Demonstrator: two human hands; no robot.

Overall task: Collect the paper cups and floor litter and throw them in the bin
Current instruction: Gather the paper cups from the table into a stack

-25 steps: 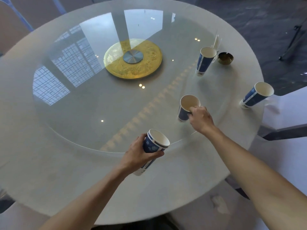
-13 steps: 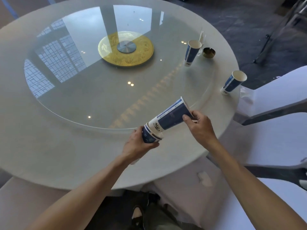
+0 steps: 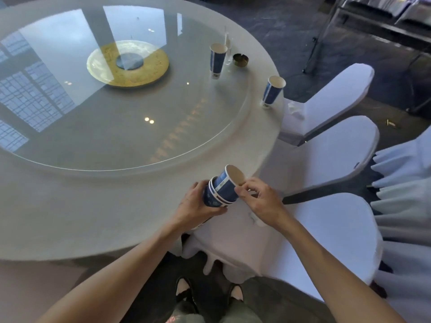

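2 nested cups (image 3: 221, 191) | L hand (image 3: 198, 206) grips outer | R hand (image 3: 258, 201) pinches inner rim | 2 upright cups (image 3: 218, 60) on table (image 3: 93, 217)

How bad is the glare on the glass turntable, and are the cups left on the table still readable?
Head view: the glass turntable mirrors bright window panes and spot lights, washing out its left half; the two standing cups sit outside the glare, sharp enough; wide-angle bending curves the table edge; the nested cups show slight blur.

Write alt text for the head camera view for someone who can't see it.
Two bare hands nest blue paper cups: the left hand grips the stack while the right hand pinches its top rim. Two more cups stand upright on the round table, beside white-covered chairs.
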